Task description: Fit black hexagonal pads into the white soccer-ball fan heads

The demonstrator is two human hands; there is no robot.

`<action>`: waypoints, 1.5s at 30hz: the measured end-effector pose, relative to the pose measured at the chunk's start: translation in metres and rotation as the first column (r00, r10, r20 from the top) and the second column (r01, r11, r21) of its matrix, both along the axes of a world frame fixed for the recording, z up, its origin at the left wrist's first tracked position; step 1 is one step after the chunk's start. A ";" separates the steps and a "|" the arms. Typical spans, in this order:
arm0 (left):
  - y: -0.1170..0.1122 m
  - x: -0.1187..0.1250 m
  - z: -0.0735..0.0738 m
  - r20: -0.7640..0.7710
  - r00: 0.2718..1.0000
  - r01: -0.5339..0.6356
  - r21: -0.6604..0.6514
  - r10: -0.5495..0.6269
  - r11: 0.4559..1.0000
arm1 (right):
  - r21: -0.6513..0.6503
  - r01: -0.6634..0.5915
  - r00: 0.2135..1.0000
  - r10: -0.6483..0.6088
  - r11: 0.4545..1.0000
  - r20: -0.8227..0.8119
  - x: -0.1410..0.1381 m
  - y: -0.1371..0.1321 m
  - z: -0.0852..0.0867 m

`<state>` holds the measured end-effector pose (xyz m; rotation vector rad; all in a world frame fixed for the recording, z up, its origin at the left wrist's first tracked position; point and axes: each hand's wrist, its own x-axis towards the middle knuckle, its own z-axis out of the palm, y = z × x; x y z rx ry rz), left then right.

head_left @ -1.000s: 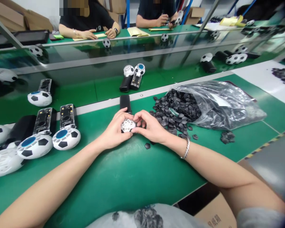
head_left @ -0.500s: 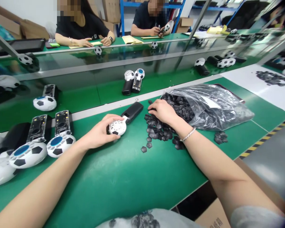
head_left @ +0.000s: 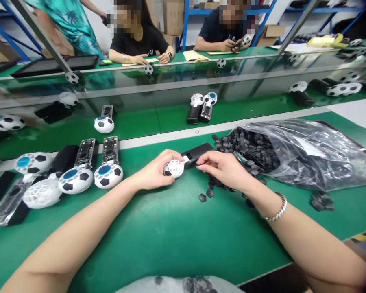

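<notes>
Left hand gripping ball, white-labelled bag

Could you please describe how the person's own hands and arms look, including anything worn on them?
The left hand and right hand are gloveless, and no sleeves cover the forearms. A silver-coloured, chain-like bracelet circles the right wrist; none shows on the left.

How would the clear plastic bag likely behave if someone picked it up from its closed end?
The plastic bag would probably sag and fold, since its film looks thin and wrinkled. It would likely spill, as black pieces already lie heaped at its open mouth. Its load may shift too, being many small, seemingly loose pieces.
</notes>
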<state>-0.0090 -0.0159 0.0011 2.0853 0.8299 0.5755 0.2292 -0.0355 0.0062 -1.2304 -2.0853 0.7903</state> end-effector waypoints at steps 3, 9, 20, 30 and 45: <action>-0.004 0.004 -0.001 -0.035 0.995 -0.085 0.075 0.088 0.994 | 0.053 -0.031 0.997 0.027 0.998 0.069 -0.006 -0.003 -0.001; -0.003 0.007 -0.003 0.006 0.995 -0.104 0.065 0.104 0.992 | 0.035 -0.010 0.995 0.013 0.999 -0.094 -0.016 -0.006 -0.007; -0.002 0.008 -0.006 0.030 0.994 -0.102 0.037 0.101 0.994 | 0.340 -0.229 0.969 0.248 0.912 -0.014 -0.027 -0.003 -0.016; -0.005 0.014 -0.010 0.082 0.988 -0.134 0.036 0.131 0.990 | 0.429 -0.238 0.967 0.254 0.871 0.020 -0.030 0.001 -0.013; 0.008 0.037 -0.009 0.009 0.957 -0.287 0.175 0.290 0.942 | 0.312 0.039 0.996 -0.010 0.949 -0.094 -0.024 0.013 -0.012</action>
